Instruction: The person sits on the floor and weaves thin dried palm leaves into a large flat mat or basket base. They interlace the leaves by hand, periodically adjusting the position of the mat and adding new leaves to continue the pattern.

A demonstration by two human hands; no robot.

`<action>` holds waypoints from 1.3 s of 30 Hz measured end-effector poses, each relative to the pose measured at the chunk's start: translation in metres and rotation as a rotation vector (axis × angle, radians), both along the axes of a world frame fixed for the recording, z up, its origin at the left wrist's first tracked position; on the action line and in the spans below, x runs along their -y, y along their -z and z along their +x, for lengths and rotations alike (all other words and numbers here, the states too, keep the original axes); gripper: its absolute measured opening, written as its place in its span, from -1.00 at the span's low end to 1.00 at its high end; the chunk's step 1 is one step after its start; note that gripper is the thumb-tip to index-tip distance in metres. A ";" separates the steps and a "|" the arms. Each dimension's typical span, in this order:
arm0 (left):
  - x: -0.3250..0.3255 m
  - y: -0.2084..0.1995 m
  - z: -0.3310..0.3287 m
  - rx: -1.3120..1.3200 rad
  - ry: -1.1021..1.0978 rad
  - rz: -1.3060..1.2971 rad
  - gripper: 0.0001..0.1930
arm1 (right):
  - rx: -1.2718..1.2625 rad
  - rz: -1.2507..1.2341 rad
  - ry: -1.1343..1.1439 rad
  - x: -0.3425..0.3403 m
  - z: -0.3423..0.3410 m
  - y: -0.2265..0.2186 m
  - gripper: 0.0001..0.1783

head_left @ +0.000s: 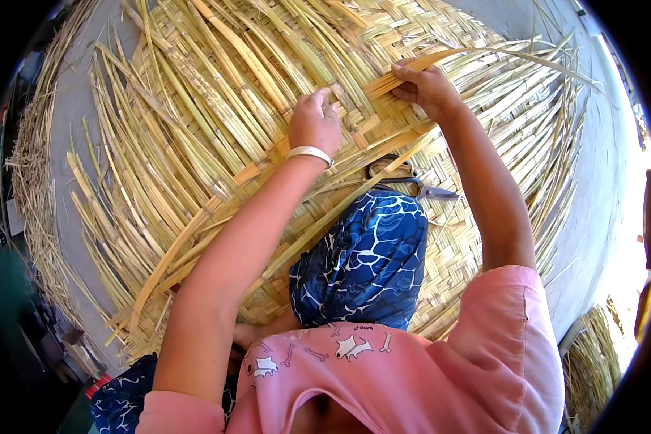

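A large mat of flat, straw-coloured strips lies under my arms, partly woven. My right hand pinches a broad yellowish strip between thumb and fingers; its long tail arches off to the right over the mat. Close by on the left, my left hand is curled with its fingers drawn together at the ends of the loose strips. Whatever those fingers grip is hidden. Below the hands, a pair of scissors rests on the weave beside my knee, its handles partly covered by a strip.
Loose unwoven strips fan out across the mat's left and far side, and more stick out along its right edge. Grey floor surrounds the mat. Dry straw is heaped at the far left, and a bundle of stalks stands at lower right.
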State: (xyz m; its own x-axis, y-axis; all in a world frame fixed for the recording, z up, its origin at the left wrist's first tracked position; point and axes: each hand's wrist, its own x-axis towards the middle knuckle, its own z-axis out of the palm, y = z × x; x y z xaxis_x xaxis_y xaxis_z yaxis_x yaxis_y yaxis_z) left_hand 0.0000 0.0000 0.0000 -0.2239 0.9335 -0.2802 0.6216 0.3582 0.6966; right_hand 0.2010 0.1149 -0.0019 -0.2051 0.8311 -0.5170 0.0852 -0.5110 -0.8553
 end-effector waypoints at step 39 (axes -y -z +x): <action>-0.066 0.041 0.067 0.205 -0.432 0.353 -0.72 | 0.714 0.513 -0.669 -0.113 -0.075 0.007 -0.67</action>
State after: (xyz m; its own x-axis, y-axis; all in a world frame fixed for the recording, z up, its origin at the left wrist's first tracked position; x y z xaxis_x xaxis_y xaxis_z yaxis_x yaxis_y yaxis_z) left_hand 0.0671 0.0664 -0.0414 -0.5788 0.8141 -0.0470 0.3114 0.2739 0.9100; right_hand 0.1257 0.2280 -0.0092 -0.4849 0.8136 -0.3209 0.7708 0.2242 -0.5962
